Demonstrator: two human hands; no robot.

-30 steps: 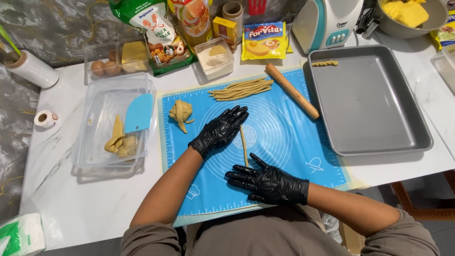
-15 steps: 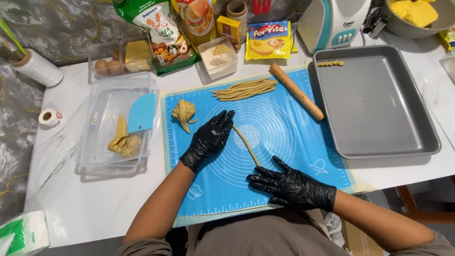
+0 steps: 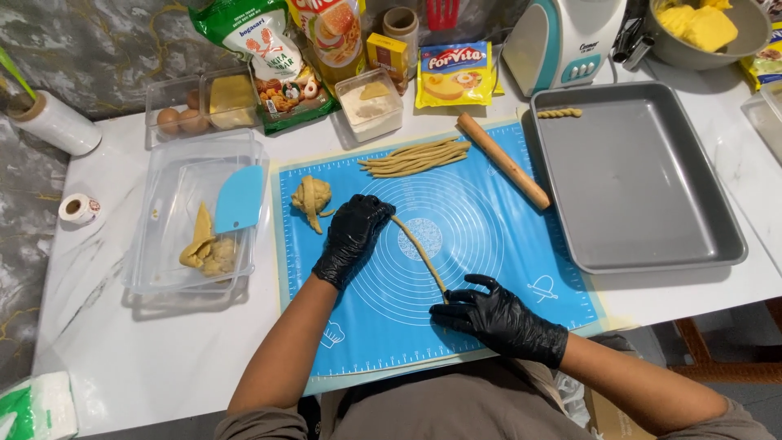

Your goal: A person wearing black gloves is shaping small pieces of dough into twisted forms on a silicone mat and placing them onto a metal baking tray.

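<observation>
Rolling step: left hand [image 3: 352, 238] and right hand [image 3: 494, 316], palms open, press dough rope [image 3: 419, 251] ends on blue mat [image 3: 489, 236]; next likely needs even thinning.

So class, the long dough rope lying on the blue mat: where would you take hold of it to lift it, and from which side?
Take the dough rope at both ends, from above: it lies flat and slanted on the blue mat, thin and probably soft, so a middle grip would likely let it sag. The left hand and right hand sit at those ends.
</observation>
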